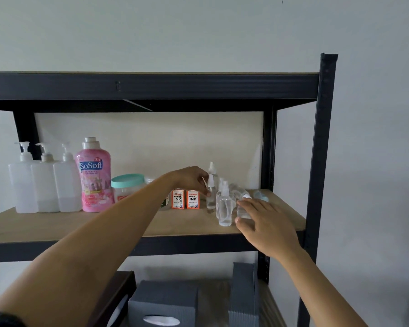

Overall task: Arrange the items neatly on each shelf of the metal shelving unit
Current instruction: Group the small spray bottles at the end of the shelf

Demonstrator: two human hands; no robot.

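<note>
Several small clear spray bottles [224, 206] stand clustered at the right of the wooden shelf [57, 226] of the black metal shelving unit [321, 138]. My left hand [191, 179] reaches over two orange refill ink boxes [185, 199] and pinches one clear spray bottle [211, 195] near its neck. My right hand [265, 223] grips another small clear bottle [242, 208], tilted, at the shelf's front right. One spray bottle stands just left of that hand.
Three white pump bottles [44, 182], a pink SoSoft detergent bottle [95, 178] and a jar with a teal lid [127, 187] line the shelf's left half. A pale blue item [261, 195] lies at the back right. Grey tissue boxes [163, 303] sit on the shelf below.
</note>
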